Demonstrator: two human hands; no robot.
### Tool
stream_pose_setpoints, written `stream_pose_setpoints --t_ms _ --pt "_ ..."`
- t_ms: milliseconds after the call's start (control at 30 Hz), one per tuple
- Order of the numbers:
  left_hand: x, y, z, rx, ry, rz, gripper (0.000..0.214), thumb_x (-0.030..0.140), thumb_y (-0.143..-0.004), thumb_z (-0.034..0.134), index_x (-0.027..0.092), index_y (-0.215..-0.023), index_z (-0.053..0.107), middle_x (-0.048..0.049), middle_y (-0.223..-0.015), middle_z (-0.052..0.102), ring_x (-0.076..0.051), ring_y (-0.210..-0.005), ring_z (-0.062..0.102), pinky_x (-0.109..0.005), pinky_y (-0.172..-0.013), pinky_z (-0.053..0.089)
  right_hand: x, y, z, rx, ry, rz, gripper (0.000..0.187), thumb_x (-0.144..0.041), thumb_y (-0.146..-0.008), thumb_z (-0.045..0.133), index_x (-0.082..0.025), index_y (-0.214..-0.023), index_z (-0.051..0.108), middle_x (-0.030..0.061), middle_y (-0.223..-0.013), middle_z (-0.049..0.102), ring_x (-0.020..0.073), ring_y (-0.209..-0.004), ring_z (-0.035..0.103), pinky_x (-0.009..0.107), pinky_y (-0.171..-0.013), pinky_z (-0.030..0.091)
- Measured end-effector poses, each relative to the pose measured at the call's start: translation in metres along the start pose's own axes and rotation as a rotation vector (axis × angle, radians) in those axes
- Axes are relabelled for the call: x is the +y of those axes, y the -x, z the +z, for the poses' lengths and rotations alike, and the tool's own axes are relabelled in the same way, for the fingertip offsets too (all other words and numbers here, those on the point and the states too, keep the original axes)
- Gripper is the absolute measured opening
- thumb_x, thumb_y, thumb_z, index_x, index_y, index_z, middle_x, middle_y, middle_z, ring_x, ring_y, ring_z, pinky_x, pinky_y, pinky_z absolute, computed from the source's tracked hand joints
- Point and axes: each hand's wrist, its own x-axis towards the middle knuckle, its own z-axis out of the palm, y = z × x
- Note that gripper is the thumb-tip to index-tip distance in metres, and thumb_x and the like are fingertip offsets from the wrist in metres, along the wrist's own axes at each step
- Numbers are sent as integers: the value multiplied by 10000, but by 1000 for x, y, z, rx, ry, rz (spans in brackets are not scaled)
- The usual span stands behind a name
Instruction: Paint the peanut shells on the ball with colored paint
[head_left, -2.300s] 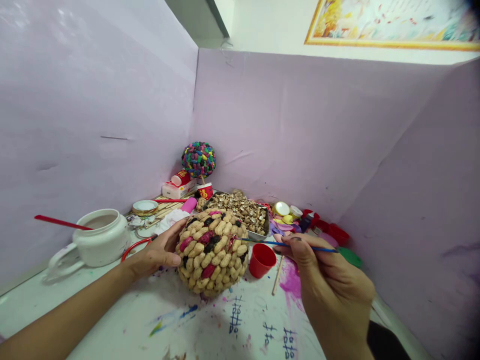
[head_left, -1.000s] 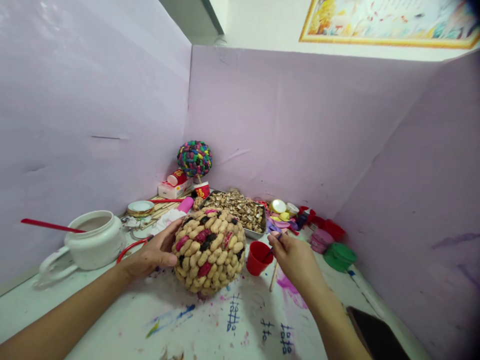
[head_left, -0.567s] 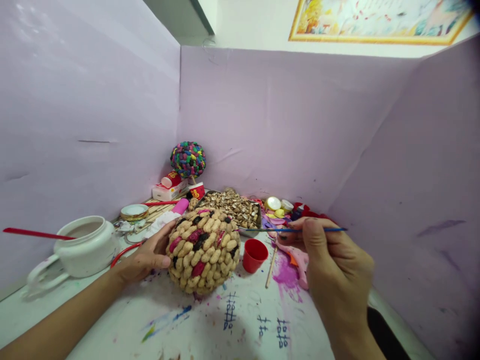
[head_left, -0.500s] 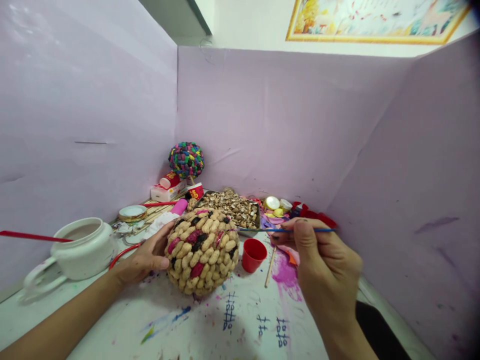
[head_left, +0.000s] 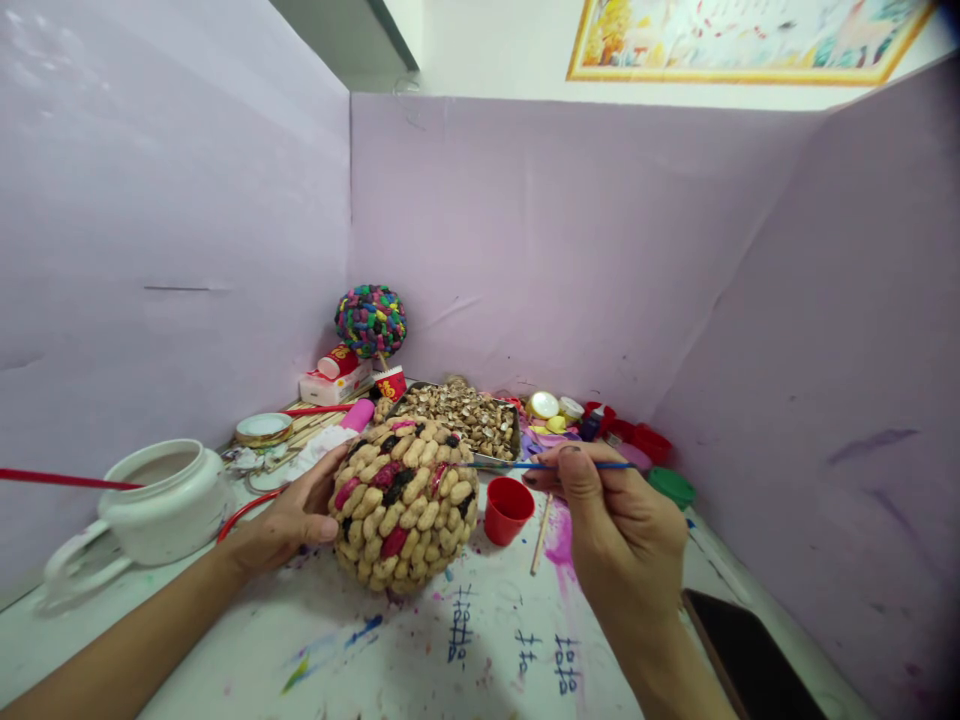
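Observation:
A ball covered in peanut shells [head_left: 409, 545] rests on the white table, mostly bare tan with several shells painted magenta or black. My left hand [head_left: 304, 510] grips its left side, thumb toward me and the other fingers partly hidden behind it. In my right hand [head_left: 611, 500], thumb and fingers pinch a thin blue paintbrush [head_left: 517, 465]. The brush tip reaches the upper right of the ball, at a magenta shell. Just right of the ball stands a red cup [head_left: 508, 512], below the brush.
A tray of peanut shells [head_left: 495, 420] lies behind the ball. At left is a white pot [head_left: 169, 510] with a red stick. A painted ball [head_left: 371, 320] stands at the back. A wooden stick [head_left: 540, 535], a green cup [head_left: 671, 487] and a dark phone [head_left: 750, 655] are at right.
My right hand has moved left with the paintbrush, bringing its tip closer onto the ball. The green cup and more of the phone now show. My left hand and the ball stay put.

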Motion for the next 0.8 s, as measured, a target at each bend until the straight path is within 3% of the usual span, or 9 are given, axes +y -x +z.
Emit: stream_pose_setpoints --t_ms 433,800 --pt "2 0 2 26 -24 -3 1093 397 -577 843 309 -1513 287 -102 -1601 316 -426 -1458 210 -547 -1124 298 -4 1 -1 -35 -12 -35 194 -207 -916 568 -204 -762 686 -23 -665 730 101 -514 704 166 -488 562" --pt "0 1 0 5 -16 18 1012 370 -603 829 314 -1488 340 -83 -1590 344 -417 -1454 230 -540 -1120 309 3 2 2 28 -8 -13 184 -248 -921 576 -200 -770 669 -13 -630 721 122 -519 702 191 -492 561"
